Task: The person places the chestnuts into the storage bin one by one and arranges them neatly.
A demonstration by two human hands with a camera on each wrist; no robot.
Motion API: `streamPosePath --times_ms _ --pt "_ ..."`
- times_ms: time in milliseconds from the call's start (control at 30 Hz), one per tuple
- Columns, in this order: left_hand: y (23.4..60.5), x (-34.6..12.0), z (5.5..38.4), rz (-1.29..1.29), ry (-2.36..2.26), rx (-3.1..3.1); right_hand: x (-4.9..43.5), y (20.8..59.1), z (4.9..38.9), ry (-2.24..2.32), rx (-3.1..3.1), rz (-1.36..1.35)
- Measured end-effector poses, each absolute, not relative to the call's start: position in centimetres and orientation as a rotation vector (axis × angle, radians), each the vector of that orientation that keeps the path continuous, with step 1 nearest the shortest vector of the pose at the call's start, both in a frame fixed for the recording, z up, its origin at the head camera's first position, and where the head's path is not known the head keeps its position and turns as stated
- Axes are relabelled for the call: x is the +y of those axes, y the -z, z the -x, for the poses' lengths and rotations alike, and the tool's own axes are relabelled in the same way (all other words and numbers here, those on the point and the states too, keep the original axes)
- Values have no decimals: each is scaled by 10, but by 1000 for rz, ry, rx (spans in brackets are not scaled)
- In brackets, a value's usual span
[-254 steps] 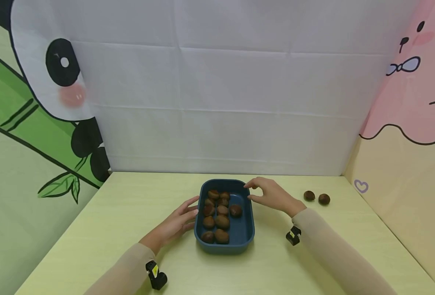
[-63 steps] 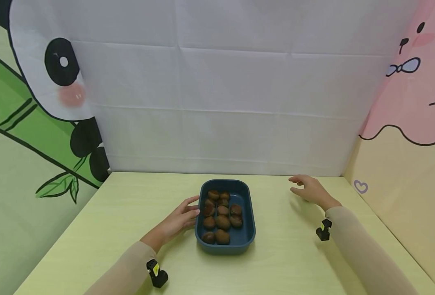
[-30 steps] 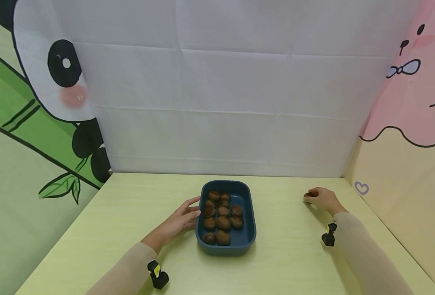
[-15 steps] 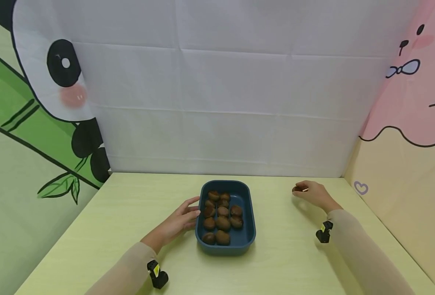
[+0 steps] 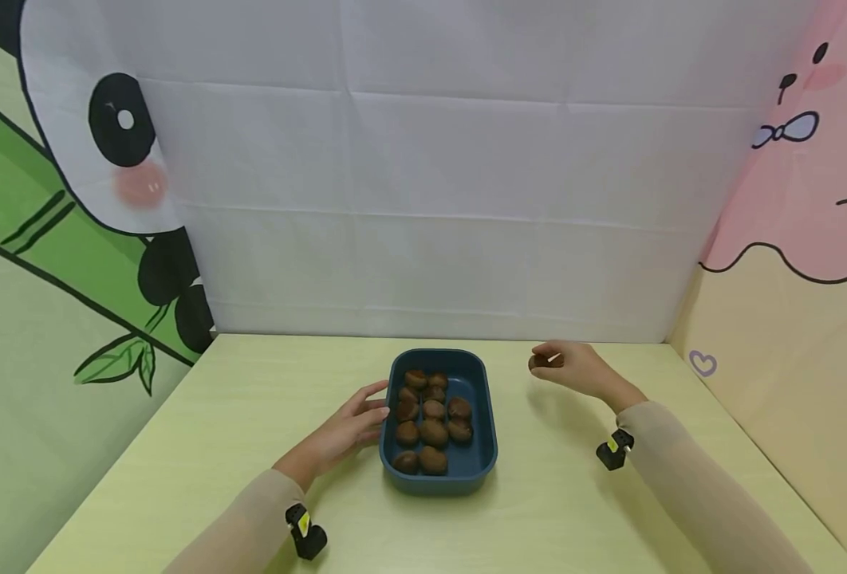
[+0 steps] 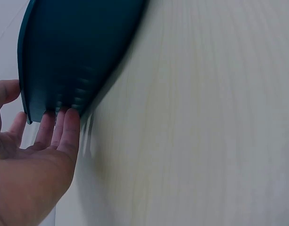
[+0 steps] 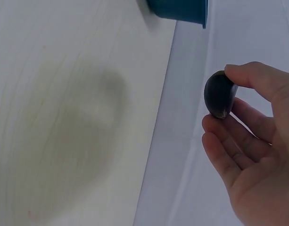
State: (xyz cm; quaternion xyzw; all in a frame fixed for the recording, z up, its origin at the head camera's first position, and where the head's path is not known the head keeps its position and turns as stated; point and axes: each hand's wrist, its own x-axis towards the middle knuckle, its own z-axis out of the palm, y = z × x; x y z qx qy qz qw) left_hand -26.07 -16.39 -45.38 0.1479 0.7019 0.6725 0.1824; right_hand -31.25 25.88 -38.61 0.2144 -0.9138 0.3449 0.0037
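A dark blue rectangular box (image 5: 438, 485) stands on the table, with several brown chestnuts (image 5: 434, 433) lying in rows inside, mostly along its left and middle. My left hand (image 5: 340, 434) is at the box's left side. In the left wrist view its fairly straight fingers (image 6: 71, 129) touch the outer wall, thumb near the rim. Right of the box, raised above the table, my right hand (image 5: 577, 371) pinches one chestnut (image 7: 219, 94) between thumb and fingertips. Part of that chestnut is hidden by the fingers in the head view.
The pale yellow table (image 5: 251, 446) extends around the box on all sides. A white cloth (image 5: 423, 215) hangs behind its far edge. Printed panels with a panda (image 5: 57, 263) at left and a pink figure (image 5: 804, 183) at right border it.
Since the oldest frame, one chestnut has joined those in the box's right part. My right hand has picked another off the table and moved it left, toward the box. My left hand stays put.
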Motion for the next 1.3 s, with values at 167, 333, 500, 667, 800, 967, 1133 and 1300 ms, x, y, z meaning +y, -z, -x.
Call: streamPosePath --times_ms 167,333,500,667,800,967,1133,1300 --pt "454 -164 261 -423 -1900 1974 238 376 303 -1050 -2837 -854" --pt "454 -164 261 -417 -1897 1980 219 368 294 -1001 -2832 -1001" --pt "454 -164 261 -414 -1899 1978 199 363 283 -1017 -2822 -1204" --pt "455 -164 262 -416 -1899 1981 182 361 273 -1026 -2861 -1337" --pt "457 -164 263 -424 -1902 1980 169 364 267 -998 -2870 -1446" --pt "458 -164 263 -431 -1908 1977 157 371 263 -864 -2879 -1548" --pt "458 -164 263 -434 -1904 1980 149 381 262 -766 -2909 -1578" --pt "458 -164 263 -434 -1908 1980 144 388 260 -651 -2942 -1583"
